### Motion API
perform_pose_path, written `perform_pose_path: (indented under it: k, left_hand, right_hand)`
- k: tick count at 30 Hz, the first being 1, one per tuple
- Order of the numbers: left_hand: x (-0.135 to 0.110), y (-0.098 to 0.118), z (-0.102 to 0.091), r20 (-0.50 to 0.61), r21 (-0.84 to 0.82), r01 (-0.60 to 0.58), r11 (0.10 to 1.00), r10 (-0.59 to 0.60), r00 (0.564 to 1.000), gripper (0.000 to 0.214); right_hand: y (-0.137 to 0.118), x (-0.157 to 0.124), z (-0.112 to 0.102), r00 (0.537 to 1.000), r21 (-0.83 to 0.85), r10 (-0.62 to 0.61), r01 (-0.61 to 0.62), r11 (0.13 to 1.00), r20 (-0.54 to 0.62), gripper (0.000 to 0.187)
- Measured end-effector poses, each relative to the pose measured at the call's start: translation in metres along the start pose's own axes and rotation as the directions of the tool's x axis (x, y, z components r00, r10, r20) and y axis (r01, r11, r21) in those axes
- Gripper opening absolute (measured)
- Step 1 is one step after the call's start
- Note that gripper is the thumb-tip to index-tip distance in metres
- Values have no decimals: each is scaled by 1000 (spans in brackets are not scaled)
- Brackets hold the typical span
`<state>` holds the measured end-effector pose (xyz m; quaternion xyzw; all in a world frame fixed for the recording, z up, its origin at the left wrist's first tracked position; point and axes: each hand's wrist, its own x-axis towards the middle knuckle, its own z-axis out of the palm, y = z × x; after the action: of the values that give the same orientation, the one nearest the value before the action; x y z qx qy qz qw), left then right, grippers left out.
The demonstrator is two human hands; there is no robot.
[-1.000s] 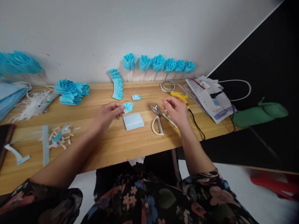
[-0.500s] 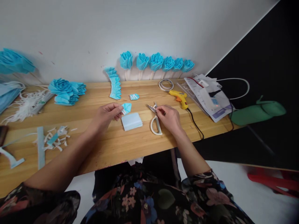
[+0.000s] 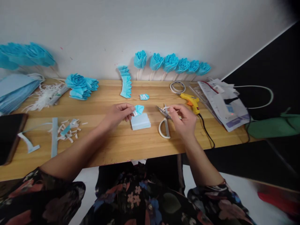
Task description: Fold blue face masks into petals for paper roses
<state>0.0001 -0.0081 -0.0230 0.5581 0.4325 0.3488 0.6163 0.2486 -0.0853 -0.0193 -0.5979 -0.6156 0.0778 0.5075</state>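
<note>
My left hand [image 3: 123, 112] pinches a small folded light-blue petal [image 3: 139, 109] with white strips on one face, above a stack of pale-blue fabric pieces [image 3: 141, 122]. My right hand [image 3: 184, 118] is closed, with a thin white strip [image 3: 167, 107] at its fingertips. Beneath the strip, scissors [image 3: 164, 130] lie on the table with their blades apart, partly hidden by the right hand. Another folded petal with white strips [image 3: 144, 97] lies farther back, beside a curved row of joined blue petals [image 3: 126, 82].
Blue fabric roses on sticks [image 3: 171, 62] lean against the wall. A yellow glue gun [image 3: 192, 101] and papers [image 3: 222, 100] lie to the right. Leftward are loose blue flowers [image 3: 79, 86], white cords [image 3: 45, 95], scraps [image 3: 69, 129], a pale strip [image 3: 54, 137] and a dark phone [image 3: 10, 134].
My view has turned left, so everything sits farther right. The right hand now holds the white strip just above the scissors blades. The left hand still pinches the petal.
</note>
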Motion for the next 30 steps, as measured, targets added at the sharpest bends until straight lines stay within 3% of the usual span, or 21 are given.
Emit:
perform_pose_path:
  k: [4,11,15,23,30]
  left_hand:
    - [-2,1,1,18,0,19,1000,-19,1000,29]
    - [-1,2,2,99,9,57,998,-58,993,19]
    - [-3,4,3,137,-11,64,998,-62,989,14]
    - [-5,6,4,158,-51,99,994,-89,983,15]
    - [-4,5,3,160,-78,130,988,-117,980,11]
  right_hand:
    - [-26,12,11,952,-12,-285,288,958,112,15]
    - [-30,22,39,830,-8,-516,529,848,213,16]
    - [-19,19,46,781,12,-581,594,804,229,17]
    - [-14,15,48,784,-41,-563,592,805,260,18]
    - [-12,16,49,677,-40,-704,726,686,212,22]
